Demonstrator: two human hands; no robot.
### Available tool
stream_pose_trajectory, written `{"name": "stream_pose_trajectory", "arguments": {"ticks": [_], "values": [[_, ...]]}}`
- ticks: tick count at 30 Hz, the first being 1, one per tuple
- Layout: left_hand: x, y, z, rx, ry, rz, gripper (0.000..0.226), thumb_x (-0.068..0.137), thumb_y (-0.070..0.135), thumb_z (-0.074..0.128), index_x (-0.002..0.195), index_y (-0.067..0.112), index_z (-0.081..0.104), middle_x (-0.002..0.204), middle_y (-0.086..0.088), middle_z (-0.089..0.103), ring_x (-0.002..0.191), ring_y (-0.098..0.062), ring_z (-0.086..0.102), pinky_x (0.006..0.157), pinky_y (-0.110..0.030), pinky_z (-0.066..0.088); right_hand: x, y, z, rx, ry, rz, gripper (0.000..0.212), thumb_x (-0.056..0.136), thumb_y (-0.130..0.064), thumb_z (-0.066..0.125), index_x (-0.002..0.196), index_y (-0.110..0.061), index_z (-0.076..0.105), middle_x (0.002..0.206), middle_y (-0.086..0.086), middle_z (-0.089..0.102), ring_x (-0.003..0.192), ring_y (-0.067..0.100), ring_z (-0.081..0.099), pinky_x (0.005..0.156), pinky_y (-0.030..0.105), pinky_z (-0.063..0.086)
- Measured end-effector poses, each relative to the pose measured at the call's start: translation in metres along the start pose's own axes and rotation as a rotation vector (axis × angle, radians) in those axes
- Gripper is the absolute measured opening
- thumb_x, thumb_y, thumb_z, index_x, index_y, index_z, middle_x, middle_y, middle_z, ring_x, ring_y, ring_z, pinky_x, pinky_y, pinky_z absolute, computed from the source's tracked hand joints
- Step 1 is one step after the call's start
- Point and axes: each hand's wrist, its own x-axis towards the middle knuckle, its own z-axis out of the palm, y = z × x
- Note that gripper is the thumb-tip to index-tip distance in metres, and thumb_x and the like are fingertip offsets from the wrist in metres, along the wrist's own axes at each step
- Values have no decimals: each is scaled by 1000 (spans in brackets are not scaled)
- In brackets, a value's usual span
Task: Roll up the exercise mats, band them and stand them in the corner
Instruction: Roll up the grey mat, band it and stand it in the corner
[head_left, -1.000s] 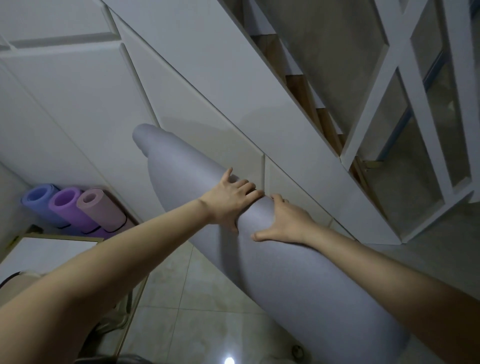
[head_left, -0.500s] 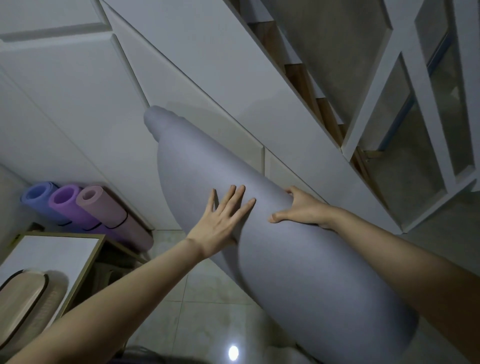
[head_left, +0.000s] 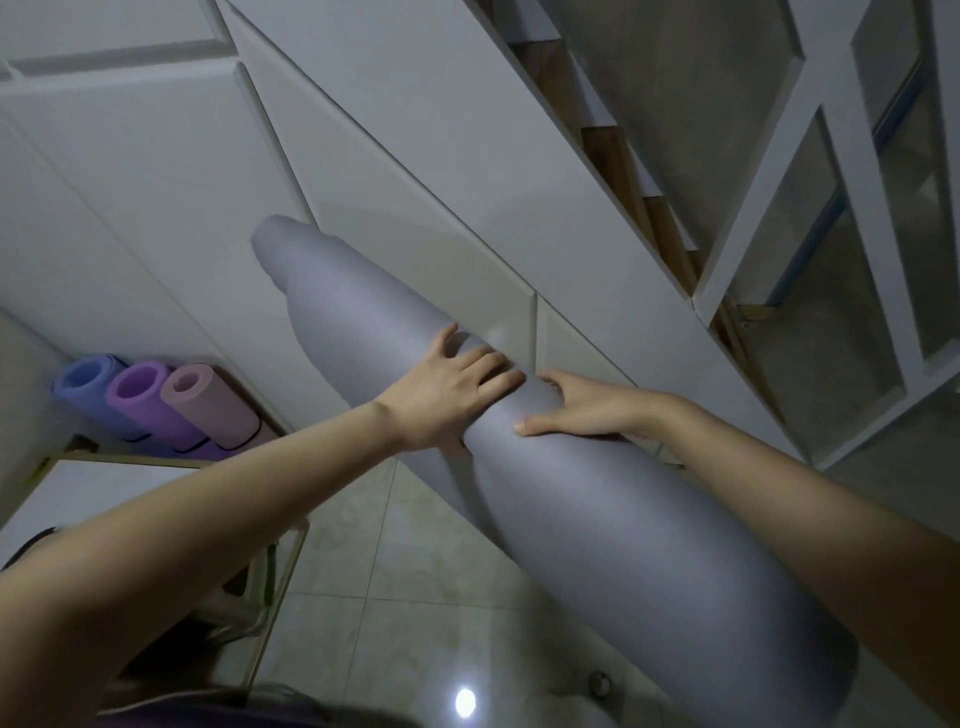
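The grey mat (head_left: 597, 519), rolled, slants from near right to far left. Its far end is telescoped out and lies along the white panels (head_left: 415, 208) below the stairs (contact cannot be confirmed). No band is visible on it, so the grasp at mid-length probably serves to stop it uncoiling. Left hand (head_left: 452, 395): draped over the roll, fingers curved round its top, thumb spread toward the far end. Right hand (head_left: 587, 410): just beside it, thumb on the near face, fingers wrapped over the far side. Both arms are extended. Three banded mats (head_left: 208, 405) stand in the far-left corner, beyond the bench (head_left: 104, 499).
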Motion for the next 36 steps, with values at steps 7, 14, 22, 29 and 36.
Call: {"name": "stream_pose_trajectory", "arguments": {"ticks": [7, 14, 22, 29, 36], "values": [[15, -6, 4, -3, -105, 50, 108, 32, 61, 80, 124, 12, 53, 106, -8, 62, 95, -27, 63, 90, -65, 39, 5, -7, 41, -531, 265, 36, 117, 63, -64, 71, 149, -12, 10, 143, 13, 37, 128, 31, 41, 97, 39, 39], [6, 8, 12, 83, 23, -112, 104, 49, 43, 87, 135, 15, 37, 129, -17, 53, 122, -31, 46, 95, -71, 29, 8, 14, 19, -227, 351, -10, 96, 63, -42, 80, 140, -17, 29, 133, 7, 51, 115, 25, 54, 86, 30, 44], [-35, 16, 41, 108, -48, -69, 127, 49, 46, 88, 149, 12, 18, 148, -20, 33, 138, -35, 29, 101, -65, 27, 11, 31, 0, 150, 174, 46, 78, 68, -30, 81, 131, -19, 37, 104, -6, 57, 87, 8, 61, 64, 23, 49], [-21, 4, 32, 127, -46, -99, 145, 37, 51, 90, 151, 13, 9, 147, -28, 26, 137, -40, 28, 99, -72, 21, 15, 29, 6, 357, -118, -9, 84, 62, -40, 78, 136, -23, 42, 121, 0, 63, 107, 17, 64, 96, 37, 50], [-8, -14, 14, 103, -8, 62, 102, 43, 35, 82, 132, 13, 38, 117, -19, 54, 109, -33, 51, 89, -59, 39, 13, 21, 4, 256, -165, -10, 67, 79, -39, 69, 136, -20, 41, 132, -1, 55, 114, 13, 58, 99, 31, 47]]}}
